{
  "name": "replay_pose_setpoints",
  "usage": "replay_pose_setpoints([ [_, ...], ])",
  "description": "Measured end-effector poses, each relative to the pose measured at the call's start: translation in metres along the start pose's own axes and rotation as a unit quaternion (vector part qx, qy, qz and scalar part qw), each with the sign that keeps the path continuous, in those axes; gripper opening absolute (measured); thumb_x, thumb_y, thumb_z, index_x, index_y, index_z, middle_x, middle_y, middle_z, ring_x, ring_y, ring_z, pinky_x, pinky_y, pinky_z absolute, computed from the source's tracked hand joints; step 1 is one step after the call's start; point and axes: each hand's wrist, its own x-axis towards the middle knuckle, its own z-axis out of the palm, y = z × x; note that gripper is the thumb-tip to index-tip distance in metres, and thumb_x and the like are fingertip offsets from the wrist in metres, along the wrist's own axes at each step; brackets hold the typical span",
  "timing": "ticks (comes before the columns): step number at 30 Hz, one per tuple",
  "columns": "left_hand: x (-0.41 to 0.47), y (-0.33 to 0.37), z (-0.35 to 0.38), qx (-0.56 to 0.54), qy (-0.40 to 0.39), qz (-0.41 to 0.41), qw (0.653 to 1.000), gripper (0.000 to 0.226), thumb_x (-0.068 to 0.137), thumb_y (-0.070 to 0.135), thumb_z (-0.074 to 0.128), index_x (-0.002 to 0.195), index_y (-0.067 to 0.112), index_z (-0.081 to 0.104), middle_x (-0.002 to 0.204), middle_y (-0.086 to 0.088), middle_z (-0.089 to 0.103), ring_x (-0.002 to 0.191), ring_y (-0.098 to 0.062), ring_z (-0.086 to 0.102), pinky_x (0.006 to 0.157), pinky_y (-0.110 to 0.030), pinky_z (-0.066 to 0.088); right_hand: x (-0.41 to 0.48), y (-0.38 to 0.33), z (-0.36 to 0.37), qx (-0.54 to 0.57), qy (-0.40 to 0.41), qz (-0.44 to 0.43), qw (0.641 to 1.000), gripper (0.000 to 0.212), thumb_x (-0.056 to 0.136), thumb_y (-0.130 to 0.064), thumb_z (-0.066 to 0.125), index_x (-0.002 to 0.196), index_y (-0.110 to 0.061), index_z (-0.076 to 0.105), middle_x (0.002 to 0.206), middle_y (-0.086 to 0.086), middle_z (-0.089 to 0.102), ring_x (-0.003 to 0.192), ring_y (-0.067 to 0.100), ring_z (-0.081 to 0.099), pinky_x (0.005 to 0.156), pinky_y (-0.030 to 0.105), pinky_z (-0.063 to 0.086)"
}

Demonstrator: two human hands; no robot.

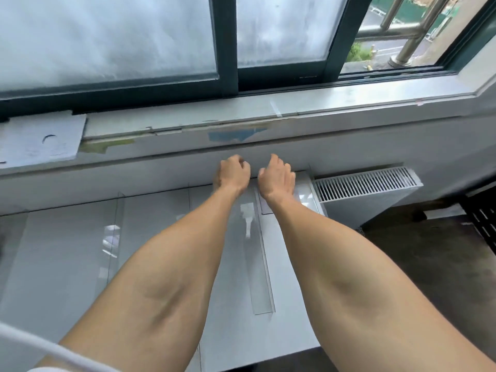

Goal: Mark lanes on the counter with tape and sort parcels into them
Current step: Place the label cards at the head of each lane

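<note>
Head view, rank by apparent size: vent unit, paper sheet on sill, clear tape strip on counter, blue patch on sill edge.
1. vent unit
2. paper sheet, cropped at the frame edge
3. clear tape strip, close to the sheet and nearer the camera, so 2 and 3 are unsure
4. blue patch, clearly smallest

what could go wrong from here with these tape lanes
1. The clear tape strip barely shows on the glossy white counter, so the lanes may be hard to read when sorting.
2. The left hand and right hand are bunched close against the wall; the strip's far end could crease or stick to the wall.
3. The strip's near end looks slightly lifted and might peel.
</note>
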Motion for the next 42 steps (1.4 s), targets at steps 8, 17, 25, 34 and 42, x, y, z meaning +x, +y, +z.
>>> replay_pose_setpoints([
  [8, 0.004, -0.008, -0.132, 0.033, 0.112, 0.082, 0.99, 0.029, 0.097, 0.027, 0.044, 0.098, 0.013, 0.07, 0.096, -0.009, 0.071, 0.093, -0.029, 0.063, 0.076, -0.033, 0.051, -0.026, -0.133, -0.041, 0.046, 0.097, -0.12, 0.987, 0.03, 0.099, -0.023, 0.042, 0.124, -0.012, 0.054, 0.122, 0.01, 0.063, 0.112, 0.029, 0.054, 0.09, 0.04, 0.039],
  [17, 0.014, -0.092, -0.268, 0.073, 0.205, 0.026, 0.976, 0.031, 0.097, 0.031, 0.039, 0.103, 0.017, 0.066, 0.096, -0.005, 0.069, 0.081, -0.021, 0.055, 0.069, -0.03, 0.037, -0.07, -0.266, -0.028, 0.022, 0.045, -0.193, 0.98, 0.046, 0.1, -0.028, 0.038, 0.143, -0.011, 0.04, 0.132, 0.011, 0.059, 0.12, 0.029, 0.048, 0.098, 0.039, 0.037],
  [25, 0.022, -0.178, -0.333, 0.108, 0.188, -0.087, 0.972, 0.029, 0.096, 0.019, 0.038, 0.105, 0.011, 0.064, 0.109, -0.014, 0.065, 0.104, -0.032, 0.056, 0.074, -0.036, 0.041, -0.102, -0.348, 0.018, -0.004, -0.026, -0.227, 0.974, 0.042, 0.1, -0.022, 0.037, 0.14, -0.01, 0.037, 0.13, 0.012, 0.057, 0.121, 0.03, 0.045, 0.098, 0.04, 0.037],
  [34, 0.033, -0.231, -0.354, 0.119, 0.126, -0.129, 0.976, 0.044, 0.097, 0.012, 0.036, 0.138, 0.015, 0.049, 0.137, -0.014, 0.054, 0.127, -0.033, 0.046, 0.099, -0.04, 0.04, -0.11, -0.387, 0.056, -0.021, -0.065, -0.206, 0.976, 0.052, 0.099, -0.019, 0.036, 0.149, -0.009, 0.026, 0.134, 0.012, 0.054, 0.127, 0.031, 0.041, 0.105, 0.04, 0.033],
  [42, 0.042, -0.241, -0.349, 0.076, 0.117, -0.142, 0.98, 0.043, 0.098, 0.014, 0.035, 0.14, 0.015, 0.045, 0.135, -0.015, 0.054, 0.131, -0.032, 0.039, 0.102, -0.041, 0.034, -0.111, -0.395, 0.067, 0.024, -0.083, -0.16, 0.983, 0.055, 0.099, -0.026, 0.038, 0.149, -0.006, 0.025, 0.135, 0.014, 0.055, 0.125, 0.034, 0.044, 0.101, 0.044, 0.036],
])
